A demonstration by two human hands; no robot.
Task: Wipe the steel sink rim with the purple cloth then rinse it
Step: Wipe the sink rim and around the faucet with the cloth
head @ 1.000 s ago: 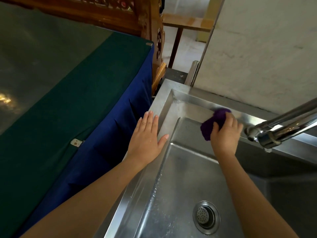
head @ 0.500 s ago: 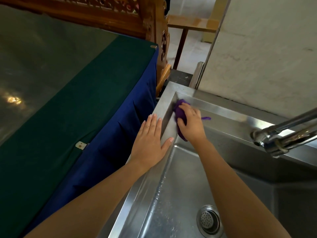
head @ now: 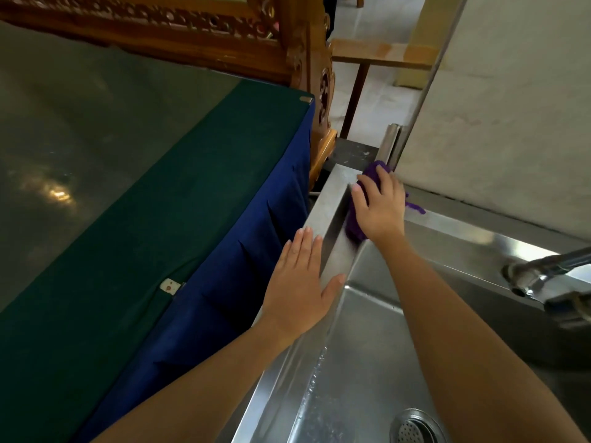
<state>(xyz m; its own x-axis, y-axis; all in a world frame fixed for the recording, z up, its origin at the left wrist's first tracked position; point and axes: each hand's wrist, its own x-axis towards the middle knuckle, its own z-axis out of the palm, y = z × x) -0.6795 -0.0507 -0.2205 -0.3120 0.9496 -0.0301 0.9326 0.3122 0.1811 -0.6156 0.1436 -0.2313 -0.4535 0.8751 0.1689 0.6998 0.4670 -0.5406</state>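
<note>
My right hand (head: 380, 206) presses the purple cloth (head: 353, 223) onto the far left corner of the steel sink rim (head: 323, 212); most of the cloth is hidden under the palm, with bits showing above and right of the fingers. My left hand (head: 300, 286) lies flat with fingers together on the sink's left rim, holding nothing. The steel basin (head: 361, 362) is wet, and its round drain strainer (head: 415, 426) sits at the bottom.
A steel tap spout (head: 543, 273) reaches in from the right over the back rim. A table with green and blue cloth (head: 179, 219) stands tight against the sink's left side. A pale wall (head: 499, 123) rises behind the sink, carved wooden furniture (head: 313, 75) beyond.
My right hand has slid the cloth from the back rim near the tap leftward into the far left corner. My left hand has stayed flat on the left rim.
</note>
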